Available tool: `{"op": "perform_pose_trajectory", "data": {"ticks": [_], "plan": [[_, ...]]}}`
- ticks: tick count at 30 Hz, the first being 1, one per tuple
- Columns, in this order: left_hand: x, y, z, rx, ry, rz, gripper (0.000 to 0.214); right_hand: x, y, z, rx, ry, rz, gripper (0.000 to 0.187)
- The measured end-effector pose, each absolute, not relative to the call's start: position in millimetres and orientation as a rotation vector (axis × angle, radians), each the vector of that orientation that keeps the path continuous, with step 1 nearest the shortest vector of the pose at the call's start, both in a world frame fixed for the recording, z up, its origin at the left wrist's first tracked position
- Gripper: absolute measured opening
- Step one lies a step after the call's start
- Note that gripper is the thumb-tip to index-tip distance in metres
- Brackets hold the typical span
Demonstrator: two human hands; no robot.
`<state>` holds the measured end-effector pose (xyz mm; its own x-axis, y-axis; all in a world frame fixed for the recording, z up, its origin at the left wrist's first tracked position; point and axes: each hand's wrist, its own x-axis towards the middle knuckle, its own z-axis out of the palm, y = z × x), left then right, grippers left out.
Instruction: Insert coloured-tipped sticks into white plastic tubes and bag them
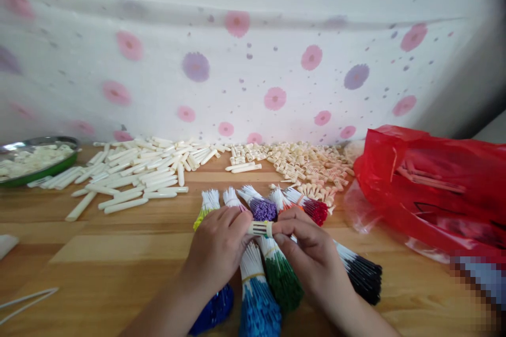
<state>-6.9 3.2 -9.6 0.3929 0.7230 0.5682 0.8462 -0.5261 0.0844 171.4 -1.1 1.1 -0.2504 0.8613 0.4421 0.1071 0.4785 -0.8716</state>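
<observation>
Between my two hands is a cream plastic tube (260, 228) with dark slots along its side. My left hand (221, 237) is closed around its left part, which the fingers hide. At the other end, my right hand (306, 239) pinches the tube's ringed tip between thumb and fingers. Below and behind the hands lie bundles of thin white sticks with coloured ends: purple (263, 208), red (315, 210), green (282, 279), light blue (259, 300), dark blue (216, 308) and black (361, 271). A yellow bundle (207, 204) is partly covered by my left hand.
Long cream tubes (134, 174) are heaped at the back left, beside a green-sided bowl (59, 168) of small pale pieces. Small slotted parts (312, 163) form a pile at the back right. A red plastic bag (435, 184) stands right. Behind hangs a flowered sheet (158, 84).
</observation>
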Motion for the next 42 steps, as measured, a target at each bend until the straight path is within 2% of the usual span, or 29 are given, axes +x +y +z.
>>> {"op": "perform_pose_trajectory", "data": {"ticks": [3,5,8,11,15,22,25,33,38,42], "plan": [[-8,5,-10,-2.451,-1.389,-0.798,0.025,182,2,5,-0.83,-1.668,0.892,0.014],[-11,6,-14,-2.479,-1.396,-0.819,0.017,203,6,8,-0.89,-1.629,0.741,0.013],[-16,7,-18,-2.503,-1.436,-0.898,0.01,256,7,7,-1.125,-1.597,0.399,0.012],[-13,5,-12,-2.535,-1.417,-0.847,0.013,311,-5,-1,-1.446,-1.838,0.245,0.014],[22,-11,9,-2.571,-1.276,-0.592,0.019,339,-31,-14,-1.612,-2.054,0.256,0.012],[130,-48,11,-2.921,-1.147,0.122,0.051,316,-38,-12,-1.855,-2.221,0.079,0.015],[155,-46,3,-2.913,-1.211,0.202,0.06,314,-29,-8,-1.922,-2.296,0.033,0.015],[174,-41,-10,-2.859,-1.282,0.21,0.06,313,-19,-6,-1.997,-2.342,-0.012,0.015],[177,-42,-15,-2.835,-1.341,0.255,0.062,322,-33,1,-2.01,-2.239,-0.004,0.015],[173,-43,-8,-2.824,-1.375,0.143,0.064,349,-55,21,-2.034,-2.086,-0.011,0.015]]}}
